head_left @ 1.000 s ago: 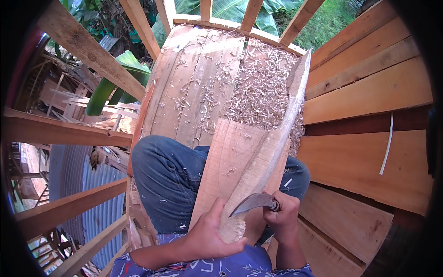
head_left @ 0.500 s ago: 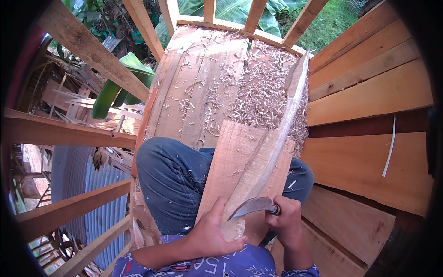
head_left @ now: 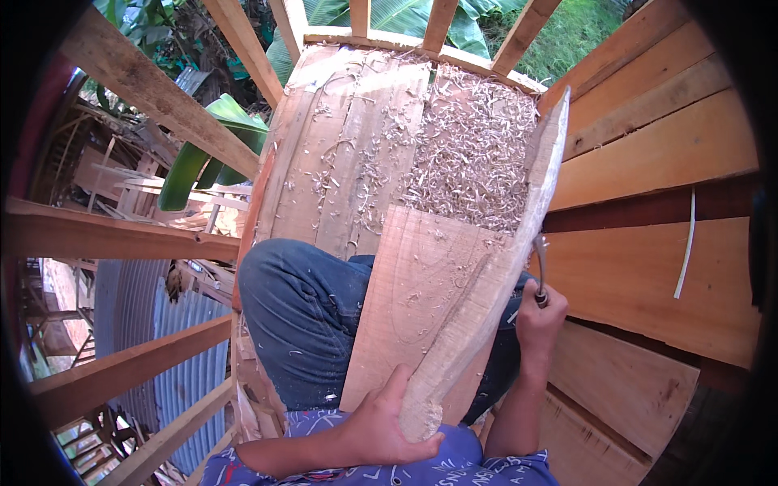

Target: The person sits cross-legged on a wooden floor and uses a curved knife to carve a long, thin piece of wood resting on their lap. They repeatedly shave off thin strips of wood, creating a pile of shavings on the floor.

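Note:
A long, pale, rough-hewn piece of wood slants across my lap, its narrow far tip up near the right-hand plank wall. My left hand is wrapped round its thick near end, thumb under the cut face. In my right hand is a curved knife, gripped by its dark handle just right of the wood's middle. The blade points up and away, seen nearly edge-on. It looks close to the wood's right edge; whether they touch I cannot tell. Under the wood lies a flat board across my legs.
Curled wood shavings cover much of the plank floor ahead. Slatted wooden rails stand at left and front, with corrugated metal sheets beyond. A plank wall rises close on the right, with a thin pale strip on it.
My right hand has moved the knife up and right, away from the wood's near end. The wood's far tip has swung slightly right; my left hand keeps its grip.

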### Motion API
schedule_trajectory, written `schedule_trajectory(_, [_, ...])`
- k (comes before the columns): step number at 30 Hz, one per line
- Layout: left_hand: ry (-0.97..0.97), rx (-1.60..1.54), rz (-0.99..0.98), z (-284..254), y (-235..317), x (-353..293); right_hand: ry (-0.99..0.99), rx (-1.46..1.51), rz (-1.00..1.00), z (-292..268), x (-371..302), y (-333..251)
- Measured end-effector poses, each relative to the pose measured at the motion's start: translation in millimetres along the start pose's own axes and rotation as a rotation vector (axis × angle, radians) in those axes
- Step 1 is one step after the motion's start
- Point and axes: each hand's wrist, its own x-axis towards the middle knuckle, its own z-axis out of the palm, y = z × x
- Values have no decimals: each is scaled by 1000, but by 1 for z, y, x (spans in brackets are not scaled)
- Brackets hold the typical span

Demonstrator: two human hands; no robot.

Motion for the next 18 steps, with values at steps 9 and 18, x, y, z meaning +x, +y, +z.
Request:
schedule_trajectory(9, [202,140,129,-11,-4,22,-421,-80,-286,-9,-57,-27])
schedule_trajectory(18, [136,381,59,10,-14,6,-29,-85,-65,-10,-11,12])
